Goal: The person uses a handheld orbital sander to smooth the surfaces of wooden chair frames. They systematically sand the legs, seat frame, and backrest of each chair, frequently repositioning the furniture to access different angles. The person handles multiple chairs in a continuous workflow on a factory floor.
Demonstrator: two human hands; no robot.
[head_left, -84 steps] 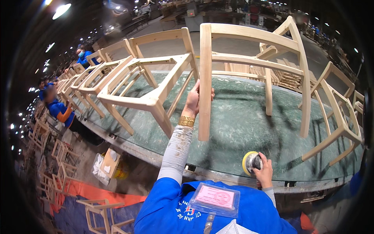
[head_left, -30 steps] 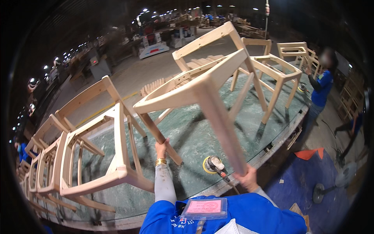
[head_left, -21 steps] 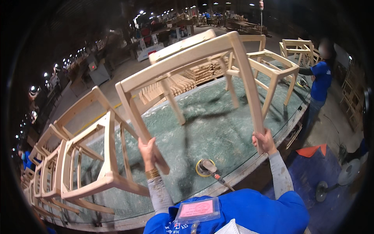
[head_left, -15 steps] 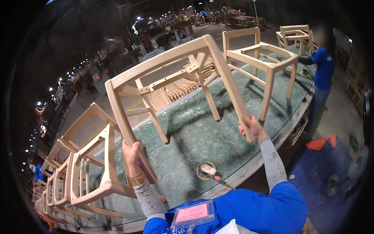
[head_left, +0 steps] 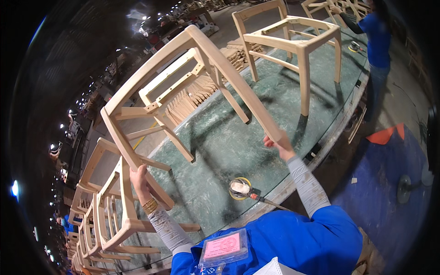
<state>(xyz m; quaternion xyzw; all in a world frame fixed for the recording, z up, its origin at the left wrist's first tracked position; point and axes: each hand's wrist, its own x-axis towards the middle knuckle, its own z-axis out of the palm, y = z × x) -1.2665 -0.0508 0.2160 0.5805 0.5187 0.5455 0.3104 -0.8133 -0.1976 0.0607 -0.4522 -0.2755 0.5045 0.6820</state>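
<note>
Between my hands I hold a bare pale-wood chair frame [head_left: 234,83], seatless and tilted, over a green-topped worktable [head_left: 229,151]. My left hand [head_left: 139,181] is closed round one long rear post near its lower part. My right hand [head_left: 280,145] is closed at the end of the opposite post, its palm partly hidden behind the wood. Two other legs of the frame slant down toward the tabletop; whether they touch it I cannot tell. Close to my body, a round power sander [head_left: 240,187] with a yellow rim lies on the table, between my forearms.
Another chair frame [head_left: 304,82] stands at the right. Several more frames [head_left: 127,195] crowd the left. Beyond the table's far edge lie stacked wooden pieces [head_left: 195,94]. A co-worker in a blue shirt [head_left: 378,43] handles a frame at the far right, near a second sander [head_left: 354,46].
The chair frame has shifted left and up in view with both my hands still on it. My right hand now sits at the post's very end. The co-worker's arm has risen.
</note>
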